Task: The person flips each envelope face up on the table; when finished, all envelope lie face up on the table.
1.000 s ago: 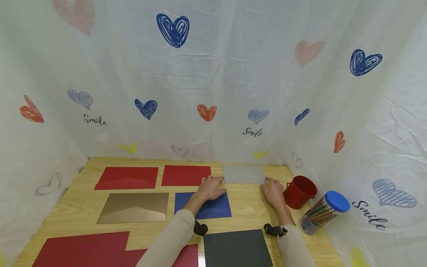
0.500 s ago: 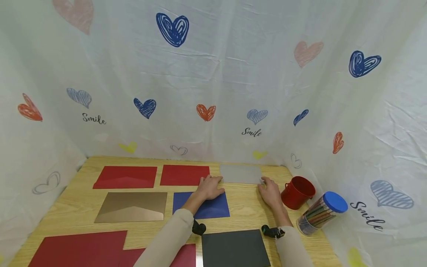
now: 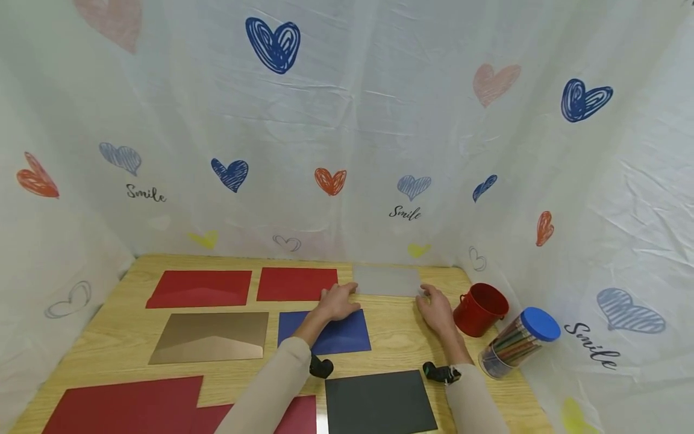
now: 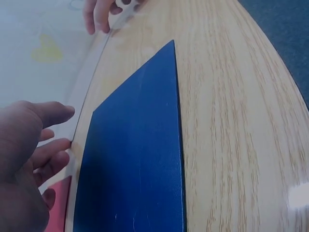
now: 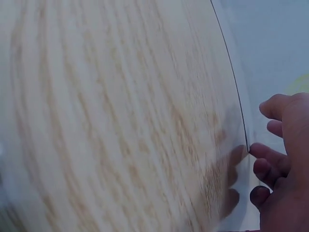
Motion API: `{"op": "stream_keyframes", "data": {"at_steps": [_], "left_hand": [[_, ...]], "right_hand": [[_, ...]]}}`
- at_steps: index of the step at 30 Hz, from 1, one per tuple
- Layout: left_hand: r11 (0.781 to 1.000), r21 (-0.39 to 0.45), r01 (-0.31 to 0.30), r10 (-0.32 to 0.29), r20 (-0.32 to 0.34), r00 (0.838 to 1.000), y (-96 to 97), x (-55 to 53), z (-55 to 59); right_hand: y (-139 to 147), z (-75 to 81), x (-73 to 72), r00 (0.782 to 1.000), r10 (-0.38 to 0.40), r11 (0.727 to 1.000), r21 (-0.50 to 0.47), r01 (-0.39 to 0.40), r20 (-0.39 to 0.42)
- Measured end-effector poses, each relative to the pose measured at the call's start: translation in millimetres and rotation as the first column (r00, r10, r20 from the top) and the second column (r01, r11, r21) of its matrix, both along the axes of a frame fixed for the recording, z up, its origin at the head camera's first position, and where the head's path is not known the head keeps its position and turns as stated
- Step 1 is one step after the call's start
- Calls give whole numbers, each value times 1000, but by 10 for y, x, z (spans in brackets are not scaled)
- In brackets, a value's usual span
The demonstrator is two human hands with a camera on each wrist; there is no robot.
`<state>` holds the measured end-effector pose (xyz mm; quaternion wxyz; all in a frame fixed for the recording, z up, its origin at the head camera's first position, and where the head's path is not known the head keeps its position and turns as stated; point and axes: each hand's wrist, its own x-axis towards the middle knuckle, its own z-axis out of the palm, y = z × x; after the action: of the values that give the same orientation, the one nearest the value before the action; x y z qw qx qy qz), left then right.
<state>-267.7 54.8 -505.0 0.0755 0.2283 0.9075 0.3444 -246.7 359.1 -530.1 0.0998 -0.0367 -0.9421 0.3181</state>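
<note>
A light grey rectangular sheet [image 3: 386, 281] lies flat at the back of the wooden table. My left hand [image 3: 337, 303] touches its left edge with the fingertips; in the left wrist view the thumb stands apart from the loosely bent fingers [image 4: 50, 153]. At the sheet's right end, my right hand [image 3: 436, 310] has a fingertip against the near corner, also plain in the right wrist view, where the thumb [image 5: 274, 106] is held off the sheet. Below my left wrist lies a blue sheet [image 3: 347, 339], partly covered by that hand and forearm.
Two red sheets [image 3: 205, 288] line the back left, with a shiny bronze sheet [image 3: 211, 337] before them. Dark red sheets [image 3: 130, 407] and a dark grey one [image 3: 379, 401] lie nearer. A red bucket [image 3: 479, 310] and a blue-lidded pencil jar [image 3: 520, 342] stand right.
The grey sheet has slid slightly left toward the red one, both hands moving along at its ends. The whole head view has also shifted a little.
</note>
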Motion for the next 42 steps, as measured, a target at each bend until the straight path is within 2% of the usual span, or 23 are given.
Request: {"op": "stream_keyframes", "data": {"at_steps": [4, 7, 10, 14, 16, 18, 21, 24, 28, 31, 34, 36, 42], "left_hand": [[998, 62, 3, -5, 36, 999, -19, -24, -31], [989, 150, -13, 2, 79, 997, -35, -53, -84], [959, 278, -48, 5, 154, 988, -56, -65, -110], [898, 432, -83, -14, 216, 976, -63, -75, -100], [870, 486, -90, -14, 207, 978, -47, -80, -78], [849, 520, -93, 8, 163, 987, -14, -79, -48], [838, 537, -98, 61, 85, 994, 57, -62, -1], [846, 524, -97, 97, 28, 995, 136, -37, 25], [857, 506, -102, 124, -10, 992, 205, -21, 26], [876, 471, -102, 155, -74, 985, 211, -16, 16], [908, 407, -101, 179, -158, 971, 189, -5, 16], [931, 350, -101, 189, -227, 955, 170, -7, 13], [958, 269, -95, 192, -363, 912, 87, -32, 16]], "right_hand": [[-8, -25, -10, 1000, -15, 998, -59, 16, 21], [-23, -44, -13, 999, -15, 997, -69, 17, 36], [-39, -52, -2, 999, -5, 998, -59, 8, 47], [-37, -55, 13, 998, 6, 1000, -22, -4, 70], [-32, -50, 13, 997, 11, 1000, 8, -12, 71], [-28, -43, 8, 997, 21, 999, 31, -23, 71], [-18, -38, 1, 997, 35, 997, 73, -40, 70], [-9, -33, 9, 996, 41, 993, 105, -48, 73], [-5, -30, 24, 998, 53, 991, 119, -57, 44], [-11, -25, 37, 998, 62, 992, 112, -63, 14], [-13, -13, 55, 998, 63, 991, 117, -61, -14], [-14, -5, 70, 998, 62, 991, 124, -58, -26], [-16, 18, 100, 999, 53, 987, 155, -51, -9]]}}
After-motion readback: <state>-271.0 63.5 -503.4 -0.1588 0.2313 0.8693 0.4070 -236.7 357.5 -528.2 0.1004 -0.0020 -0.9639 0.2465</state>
